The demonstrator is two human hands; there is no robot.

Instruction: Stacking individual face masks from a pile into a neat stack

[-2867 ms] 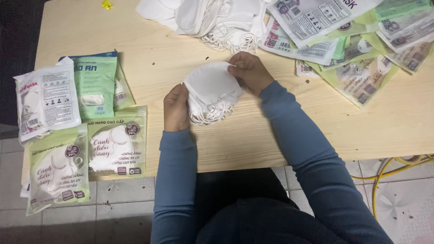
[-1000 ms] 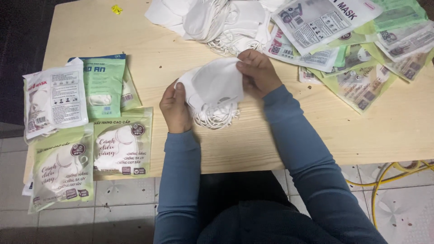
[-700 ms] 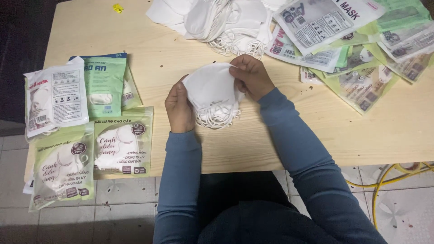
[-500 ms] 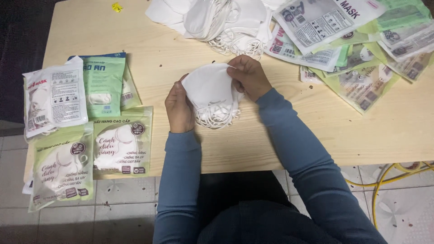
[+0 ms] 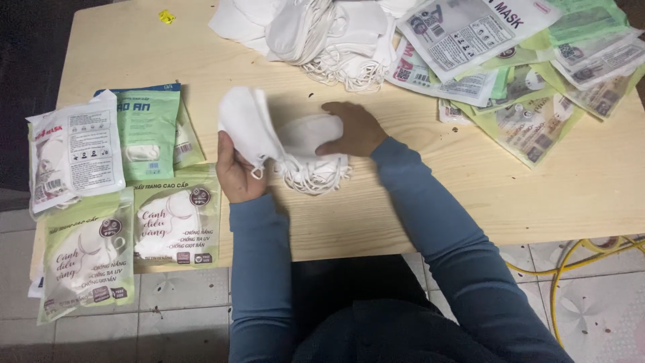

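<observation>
Item: stack of white face masks [image 5: 295, 144], folded, with thin ear loops hanging loose at lower edge; located near middle of wooden table [image 5: 416, 208], directly in front of seated person in blue long sleeves. Split at present into two parts: a few masks [image 5: 245, 124] lifted and tilted upright, pinched in left hand [image 5: 236, 171] with thumb across lower corner; remainder lying flat on table under right hand [image 5: 353, 128], palm down, fingers curled over top, pressing rather than gripping. Handling, by appearance: very light, soft, thin fabric; bends and fans easily, layers likely to slide apart; loops prone to tangle and snag on neighbouring loops. Not fragile, but easily creased. Best held by folded edge or corner, several layers pinched together, loops left free; flat palm sufficient to steady the rest. Surroundings: loose heap of white masks [image 5: 316, 30] at far edge of table, apart from stack; printed packets [image 5: 531, 67], grey and green, spread at right; filled green and white packets [image 5: 121, 195] laid in rows at left, some overhanging table edge; yellow cable [image 5: 571, 269] on tiled floor.
</observation>
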